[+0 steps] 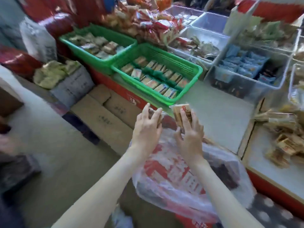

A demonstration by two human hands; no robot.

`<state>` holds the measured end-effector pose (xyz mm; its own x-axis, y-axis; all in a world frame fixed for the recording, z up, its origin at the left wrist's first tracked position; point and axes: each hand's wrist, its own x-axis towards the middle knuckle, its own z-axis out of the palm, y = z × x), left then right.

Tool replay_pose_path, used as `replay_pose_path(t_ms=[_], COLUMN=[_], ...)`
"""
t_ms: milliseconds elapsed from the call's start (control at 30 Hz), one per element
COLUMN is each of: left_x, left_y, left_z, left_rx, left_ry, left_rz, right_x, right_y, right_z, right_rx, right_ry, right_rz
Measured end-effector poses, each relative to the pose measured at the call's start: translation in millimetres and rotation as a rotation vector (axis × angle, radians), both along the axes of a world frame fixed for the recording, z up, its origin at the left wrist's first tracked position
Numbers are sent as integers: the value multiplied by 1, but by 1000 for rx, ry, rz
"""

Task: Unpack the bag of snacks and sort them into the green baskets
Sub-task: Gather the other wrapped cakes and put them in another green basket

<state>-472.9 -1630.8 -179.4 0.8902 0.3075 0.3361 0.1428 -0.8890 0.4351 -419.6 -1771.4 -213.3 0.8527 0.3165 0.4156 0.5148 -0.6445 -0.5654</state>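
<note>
1. Snack bag (172, 178), clear plastic, sags below my wrists; unsupported, it could slump and spill.
2. Green basket (172, 58) sits just ahead, already tightly rowed.
3. Left hand (146, 129) and right hand (190, 137) each grip one packet (181, 114); loose fingertip holds may slip.

The bag (181, 178) lies nearest, the left hand (148, 125) and right hand (189, 135) just above it each holding a packet (181, 112), and beyond on the counter (213, 112) stands the near basket (199, 71), the far basket (92, 60) behind and left of it, bins (246, 83) to the right, boxes (105, 119) on the floor to the left.
</note>
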Motion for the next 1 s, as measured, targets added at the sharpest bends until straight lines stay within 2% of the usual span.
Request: replay_pose_path(t_ms=[133, 300, 500, 733, 1000], left_x=[-12, -5, 47, 126, 231], left_y=[132, 275, 386, 525, 652], left_z=[23, 43, 36, 19, 27], left_rx=[50, 93, 49, 4, -37], left_ry=[-11, 68, 142, 270, 236], left_rz=[47, 72, 87, 92, 58], right_x=[0, 6, 56, 151, 230], right_y=[133, 277, 372, 500, 603], right_z=[10, 27, 24, 1, 0], right_rx=[34, 67, 49, 59, -81], right_ry=[10, 58, 68, 191, 284], right_rz=[66, 76, 60, 2, -134])
